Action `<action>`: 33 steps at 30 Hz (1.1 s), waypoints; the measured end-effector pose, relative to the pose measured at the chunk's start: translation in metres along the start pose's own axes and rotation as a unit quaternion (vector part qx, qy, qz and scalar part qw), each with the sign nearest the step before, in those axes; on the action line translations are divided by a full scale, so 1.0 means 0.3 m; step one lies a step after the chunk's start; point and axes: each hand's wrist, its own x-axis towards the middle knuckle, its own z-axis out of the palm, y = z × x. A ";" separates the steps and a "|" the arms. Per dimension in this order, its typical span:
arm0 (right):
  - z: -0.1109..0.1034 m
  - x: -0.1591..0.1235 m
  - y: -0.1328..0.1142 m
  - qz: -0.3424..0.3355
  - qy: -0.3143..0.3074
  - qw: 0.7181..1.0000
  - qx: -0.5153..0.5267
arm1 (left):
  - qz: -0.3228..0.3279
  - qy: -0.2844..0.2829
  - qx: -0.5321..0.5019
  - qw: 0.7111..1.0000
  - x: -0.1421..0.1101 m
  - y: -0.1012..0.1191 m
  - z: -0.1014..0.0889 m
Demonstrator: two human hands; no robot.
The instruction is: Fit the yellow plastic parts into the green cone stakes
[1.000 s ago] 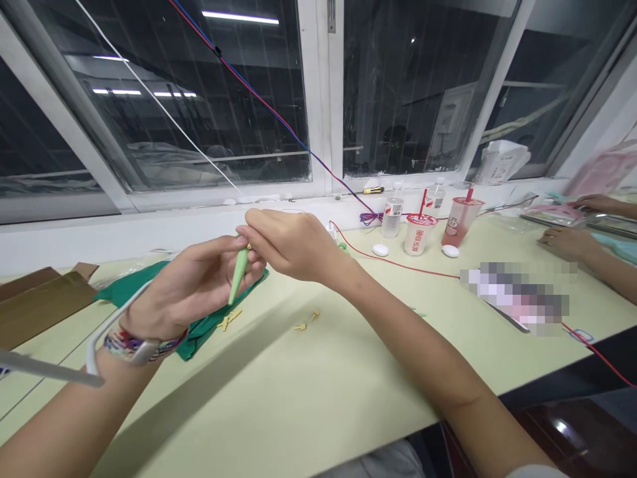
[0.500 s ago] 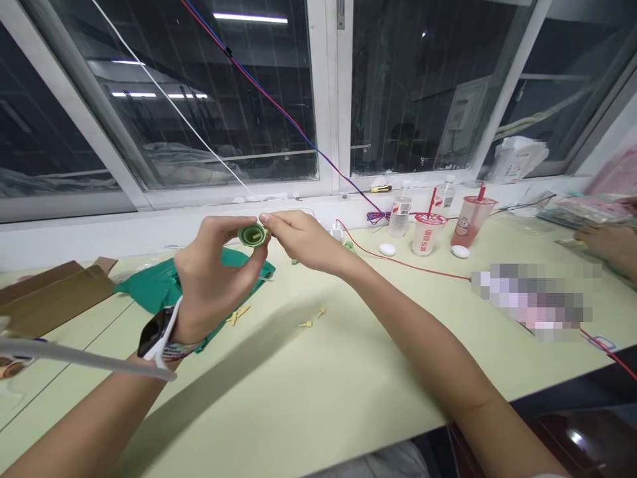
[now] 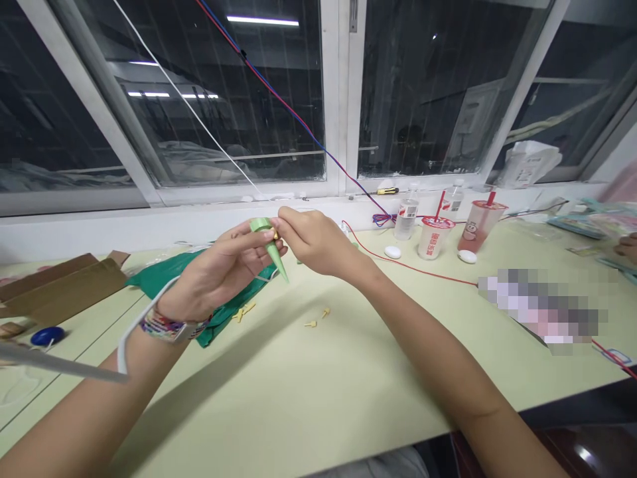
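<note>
Above the table, my left hand (image 3: 219, 269) is closed round the wide top of a green plastic spike (image 3: 277, 257), whose tapered tip points down and to the right. My right hand (image 3: 318, 242) pinches a small yellow plastic peg (image 3: 275, 233) against the side of the spike, just under its wide end. How far the peg sits in the spike is hidden by the fingers. On the table below lie two loose yellow pegs, one peg (image 3: 310, 324) near another peg (image 3: 326, 312). More yellow pieces (image 3: 243, 311) are bunched beside a green bag (image 3: 164, 275).
An opened cardboard box (image 3: 74, 285) and a blue round object (image 3: 48, 336) are at the left. Toward the back right stand a white cup (image 3: 434, 240), a pink drink (image 3: 480, 229) and bottles (image 3: 406, 222). A red cable (image 3: 418, 269) runs to a blurred-out device (image 3: 542, 309). Another person's hand (image 3: 628, 247) shows far right.
My left hand has turned the spike: its hollow end faced me half a second ago, and now the tip points down right. My right hand stays pinched at its side. The view has shifted left.
</note>
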 end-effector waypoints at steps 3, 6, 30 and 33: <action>0.003 0.006 0.009 0.021 -0.003 0.998 0.058 | 0.078 0.034 0.038 0.996 -0.011 -0.011 0.008; 0.011 0.011 0.011 0.027 0.003 0.989 0.142 | 0.144 0.082 0.111 0.980 -0.021 -0.018 0.013; -0.072 -0.003 0.005 0.102 -0.047 0.973 0.201 | 0.168 0.128 0.219 0.952 -0.010 -0.015 0.004; -0.066 -0.002 0.008 0.105 -0.038 0.976 0.189 | 0.134 0.119 0.209 0.961 -0.013 -0.012 0.011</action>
